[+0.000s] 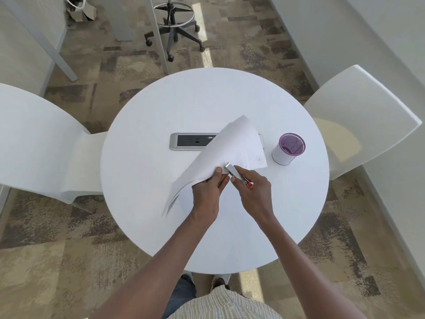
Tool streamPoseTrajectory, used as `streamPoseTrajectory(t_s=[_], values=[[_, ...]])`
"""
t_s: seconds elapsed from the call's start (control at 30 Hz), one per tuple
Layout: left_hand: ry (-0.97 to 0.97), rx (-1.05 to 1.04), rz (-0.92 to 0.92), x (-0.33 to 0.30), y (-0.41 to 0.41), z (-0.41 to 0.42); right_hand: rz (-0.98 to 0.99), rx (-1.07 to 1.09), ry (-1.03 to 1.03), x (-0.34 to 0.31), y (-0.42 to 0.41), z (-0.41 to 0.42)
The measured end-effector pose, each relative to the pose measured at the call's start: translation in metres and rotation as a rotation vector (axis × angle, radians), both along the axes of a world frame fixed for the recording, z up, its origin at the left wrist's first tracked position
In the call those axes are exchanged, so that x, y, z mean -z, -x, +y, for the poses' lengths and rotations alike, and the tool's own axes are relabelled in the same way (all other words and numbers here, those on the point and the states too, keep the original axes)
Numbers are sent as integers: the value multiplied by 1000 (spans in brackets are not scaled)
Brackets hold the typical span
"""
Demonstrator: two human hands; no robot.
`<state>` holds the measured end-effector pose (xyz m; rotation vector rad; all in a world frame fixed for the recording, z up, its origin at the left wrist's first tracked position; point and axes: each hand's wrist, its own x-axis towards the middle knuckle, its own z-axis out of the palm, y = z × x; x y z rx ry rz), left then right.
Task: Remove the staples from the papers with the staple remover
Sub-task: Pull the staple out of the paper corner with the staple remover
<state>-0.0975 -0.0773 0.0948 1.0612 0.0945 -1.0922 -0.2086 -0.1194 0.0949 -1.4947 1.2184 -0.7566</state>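
Observation:
A stack of white papers (pixel 230 153) is lifted off the round white table (pixel 142 171), curling up toward the far side. My left hand (pixel 208 192) pinches the papers at their near edge, thumb on top. My right hand (pixel 253 192) grips a silver staple remover (pixel 232 171) with a red end near my palm. Its metal tip touches the papers right beside my left thumb. The staple itself is too small to see.
A purple mesh cup (pixel 288 148) stands right of the papers. A power outlet strip (pixel 190 141) is set into the table's middle, partly covered by the sheets. White chairs stand left (pixel 39 143) and right (pixel 358 118). A wheeled stool (pixel 173 26) is beyond.

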Motion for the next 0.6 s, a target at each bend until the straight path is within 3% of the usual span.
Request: streamPoseTrajectory(t_s=[0.27, 0.6], values=[[-53, -7, 78, -7, 0, -2, -14, -25, -3, -3, 0, 1], [-176, -26, 103, -13, 0, -10, 111, -86, 289, 0, -7, 5]])
